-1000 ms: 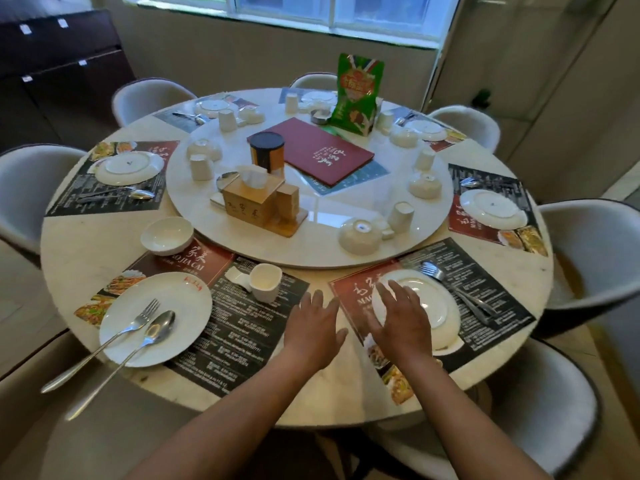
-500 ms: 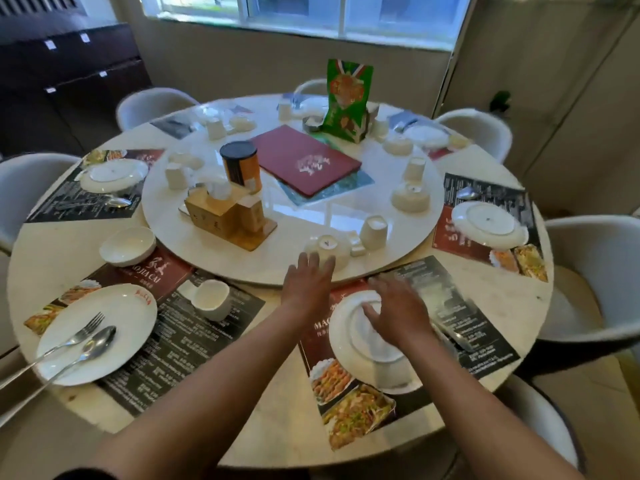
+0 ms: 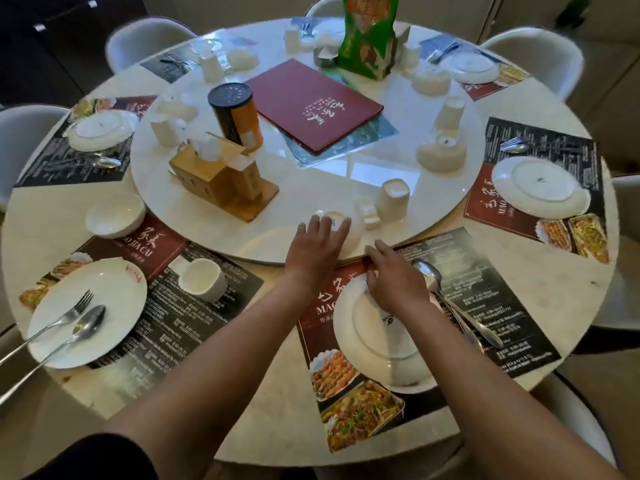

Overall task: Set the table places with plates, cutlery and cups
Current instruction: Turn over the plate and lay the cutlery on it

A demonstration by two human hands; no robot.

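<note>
The left hand [image 3: 320, 249], fingers straight and spread, lies over the upturned bowl [image 3: 341, 226] at the near rim of the turntable [image 3: 346, 181], just below mid-frame. The right hand [image 3: 394, 282], fingers loosely extended and holding nothing, rests at the far edge of the plate [image 3: 377, 337] on the placemat [image 3: 485, 306] in the lower right centre; the spoon [image 3: 446, 296] lies just right of the plate.

The step in hand appears to be fetching the bowl for this place. It is best taken by curling the fingers round its sides and lifting straight up, clear of the inverted cup [image 3: 393, 199] and small blocks close beside it, then setting it on the counter [image 3: 277, 410] beyond the plate.

Compared with half a second earlier, the left hand has advanced from short of the bowl to on top of it, and the right has slid from the plate's centre to its far edge.
</note>
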